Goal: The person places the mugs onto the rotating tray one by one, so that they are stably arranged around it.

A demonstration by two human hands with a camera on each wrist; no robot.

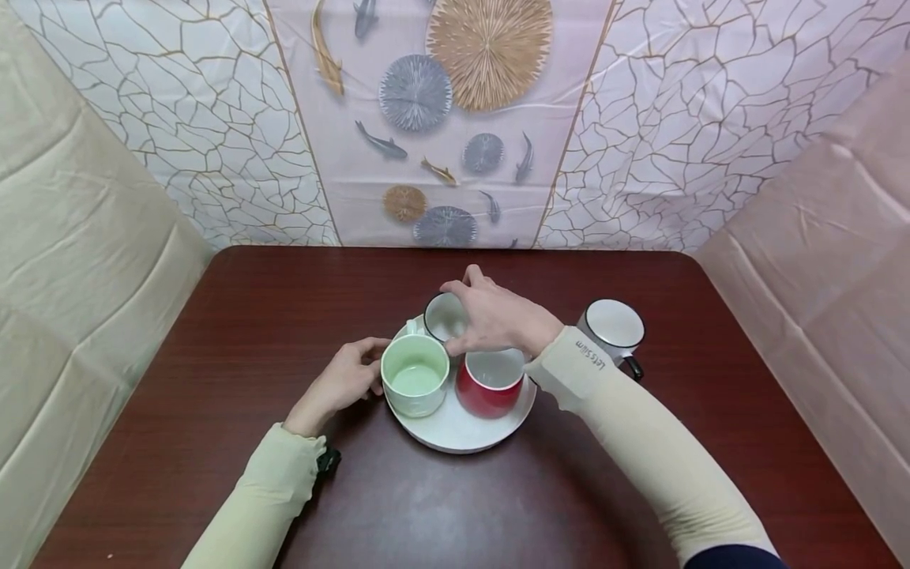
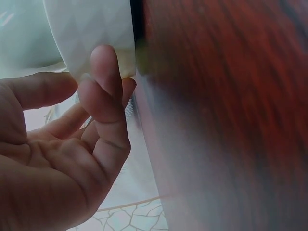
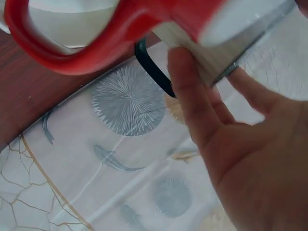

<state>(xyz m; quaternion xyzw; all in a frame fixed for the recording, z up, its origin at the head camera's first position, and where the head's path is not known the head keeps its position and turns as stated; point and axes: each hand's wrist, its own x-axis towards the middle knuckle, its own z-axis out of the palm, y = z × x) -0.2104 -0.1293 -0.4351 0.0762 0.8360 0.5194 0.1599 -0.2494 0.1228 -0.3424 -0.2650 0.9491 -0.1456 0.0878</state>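
A round white plate (image 1: 455,431) holds several mugs. My left hand (image 1: 346,373) is at its left side; in the left wrist view the thumb and curled fingers (image 2: 106,72) meet at its faceted white edge. The pale green mug (image 1: 415,379) stands on the plate right beside that hand. At the back of the plate, my right hand (image 1: 498,316) grips a white mug (image 1: 445,316) with a dark rim, thumb and fingers on its opposite sides. A red mug (image 1: 490,387), white inside, stands below the right wrist; its handle (image 3: 53,62) shows large in the right wrist view.
Another white mug (image 1: 614,324) with a dark rim and black handle stands on the brown table (image 1: 284,316), right of the plate and close to my right forearm. A patterned cloth wall (image 1: 235,118) rises behind the table, with pale padded panels at both sides.
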